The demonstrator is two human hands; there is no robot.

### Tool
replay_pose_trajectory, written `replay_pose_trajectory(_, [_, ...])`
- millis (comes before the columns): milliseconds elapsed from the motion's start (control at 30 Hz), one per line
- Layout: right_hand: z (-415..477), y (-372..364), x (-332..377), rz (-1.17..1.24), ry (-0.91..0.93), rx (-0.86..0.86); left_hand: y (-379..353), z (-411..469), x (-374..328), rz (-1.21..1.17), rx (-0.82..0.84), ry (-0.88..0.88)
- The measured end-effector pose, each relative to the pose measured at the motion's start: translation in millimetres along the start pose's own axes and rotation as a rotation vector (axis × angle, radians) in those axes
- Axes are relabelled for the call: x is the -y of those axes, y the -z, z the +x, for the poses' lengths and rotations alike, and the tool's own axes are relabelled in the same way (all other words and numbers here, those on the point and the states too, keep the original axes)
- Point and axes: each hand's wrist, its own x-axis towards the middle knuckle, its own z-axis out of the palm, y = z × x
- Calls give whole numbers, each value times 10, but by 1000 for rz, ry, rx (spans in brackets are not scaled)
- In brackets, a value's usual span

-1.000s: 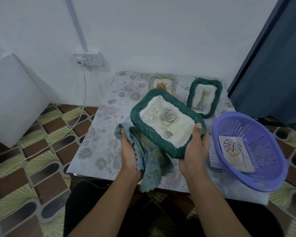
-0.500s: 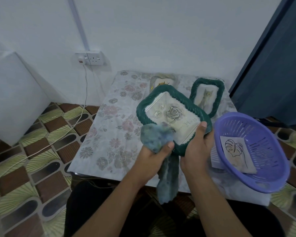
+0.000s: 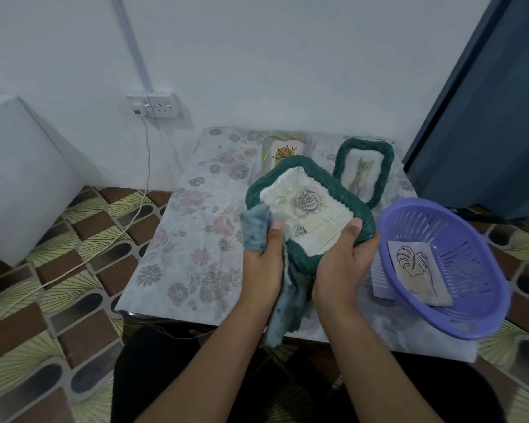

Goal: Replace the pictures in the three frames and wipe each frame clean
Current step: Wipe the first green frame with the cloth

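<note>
frame: the green woven frame (image 3: 321,178) is held tilted over the bench's (image 3: 196,239) near edge, rose picture already inside
right hand (image 3: 345,264): fingers curled round the lower right rim, thumb laid on the front
left hand (image 3: 261,264): blue cloth (image 3: 255,228) bunched, gripped and pressed against the left rim
tip: probably best if the weave grooves get followed with light pressure, front pane included

Prob. a home rm: floral-cloth table (image 3: 196,239), wall socket (image 3: 161,105), patterned floor (image 3: 83,300).

The green frame (image 3: 321,177) hides the lower part of the pale frame (image 3: 283,149) behind it and a corner of the cat frame (image 3: 364,174). Writing on its rose picture (image 3: 333,219) is unreadably small.
</note>
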Motion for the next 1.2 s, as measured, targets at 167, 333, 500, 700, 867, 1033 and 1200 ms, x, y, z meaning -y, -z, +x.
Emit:
replay_pose_trajectory(167, [83,-1,-31,-57,-20,-53,4,-73,66,8,267,91])
replay_pose_trajectory(333, [98,8,-48,-74,-80,-75,65,-70,116,68,298,21])
replay_pose_trajectory(500, [106,25,-86,12,-134,-40,83,-67,109,127,199,-44])
replay_pose_trajectory(700, [74,-11,-74,109,-193,-37,75,-12,69,85,48,28])
replay_pose_trajectory(867, [164,-8,-36,133,-191,-70,260,60,38,130,67,133])
replay_pose_trajectory(1033, [203,-1,-54,138,-188,-69,373,33,28,-78,268,135])
replay_pose_trajectory(1200, [155,-9,-79,143,-181,-53,311,-2,151,171,332,93])
